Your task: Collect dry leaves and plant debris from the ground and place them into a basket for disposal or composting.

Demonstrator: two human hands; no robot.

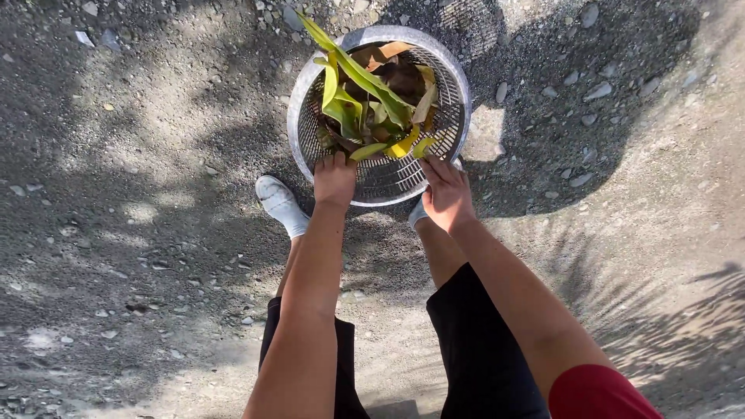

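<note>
Head view looks down on a round slotted basket [458,85], mouth up, just beyond both hands. Left hand [334,179] and right hand [446,192] each curl fingers over its near rim, gripping it. Its long green leaves [365,77] point away, up-left.

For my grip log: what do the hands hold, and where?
Both the left hand and right hand grip the near rim of the round slotted basket of leaves.

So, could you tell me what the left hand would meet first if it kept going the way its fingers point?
Probably the leaves inside the basket: the left hand grips the near rim, pointing inward, though depth is unclear.
</note>
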